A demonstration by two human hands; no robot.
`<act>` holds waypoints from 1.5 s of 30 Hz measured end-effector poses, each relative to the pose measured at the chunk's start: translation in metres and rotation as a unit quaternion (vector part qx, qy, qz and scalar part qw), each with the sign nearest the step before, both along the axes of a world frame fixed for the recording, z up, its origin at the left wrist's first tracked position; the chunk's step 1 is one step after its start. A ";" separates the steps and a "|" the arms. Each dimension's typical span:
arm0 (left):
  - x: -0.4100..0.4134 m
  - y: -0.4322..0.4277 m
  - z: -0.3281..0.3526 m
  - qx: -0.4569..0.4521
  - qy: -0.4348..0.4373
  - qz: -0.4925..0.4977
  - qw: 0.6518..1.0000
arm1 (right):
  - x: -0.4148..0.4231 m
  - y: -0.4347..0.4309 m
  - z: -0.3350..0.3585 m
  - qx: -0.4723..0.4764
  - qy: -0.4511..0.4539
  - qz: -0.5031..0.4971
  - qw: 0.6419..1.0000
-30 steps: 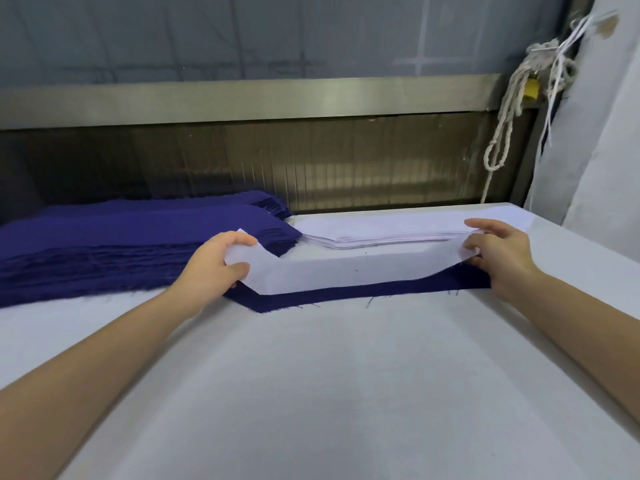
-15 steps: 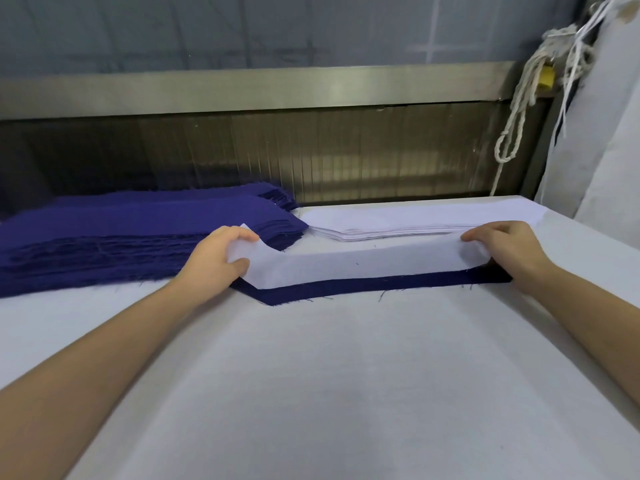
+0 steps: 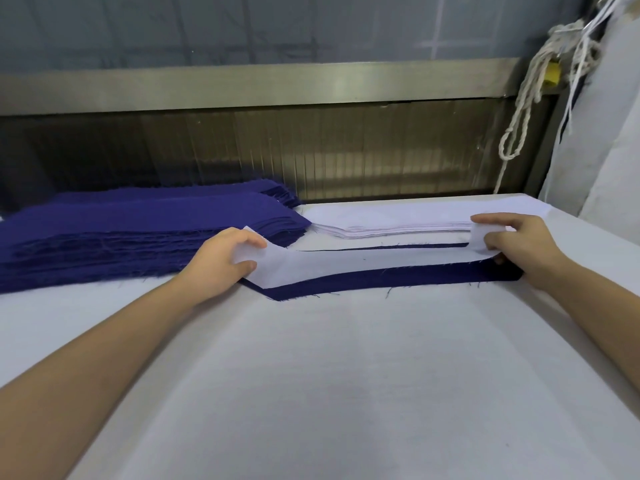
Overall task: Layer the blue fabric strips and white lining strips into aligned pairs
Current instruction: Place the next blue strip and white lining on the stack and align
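Lining strip held at both ends over 1 blue strip.

Your left hand (image 3: 221,261) pinched the left end of the white lining strip (image 3: 363,263) between thumb and curled fingers; your right hand (image 3: 516,244) pinched its right end, lifted slightly. Between your 2 hands the blue fabric strip (image 3: 398,277) lay flat on the table (image 3: 329,375) under the lining, with a blue band showing along the near edge and a thin sliver along the far edge. Beyond your left hand sat the stack of blue strips (image 3: 138,230); beyond your right, the stack of white lining (image 3: 398,220).
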State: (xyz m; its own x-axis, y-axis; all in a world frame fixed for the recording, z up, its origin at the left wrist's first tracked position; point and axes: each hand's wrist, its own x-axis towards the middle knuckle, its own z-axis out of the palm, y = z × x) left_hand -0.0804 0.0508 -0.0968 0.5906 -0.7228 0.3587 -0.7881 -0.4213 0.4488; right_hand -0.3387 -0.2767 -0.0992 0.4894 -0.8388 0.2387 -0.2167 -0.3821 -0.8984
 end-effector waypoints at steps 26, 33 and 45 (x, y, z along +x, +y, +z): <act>-0.004 0.000 0.004 -0.025 0.093 -0.038 0.995 | -0.003 -0.005 -0.001 -0.147 0.145 -0.083 0.975; -0.005 0.000 0.003 0.037 0.023 -0.044 0.998 | -0.002 -0.004 -0.002 -0.175 0.167 -0.075 0.967; -0.003 -0.001 0.000 0.046 -0.003 -0.058 0.997 | -0.002 -0.003 -0.001 -0.204 0.195 -0.067 0.957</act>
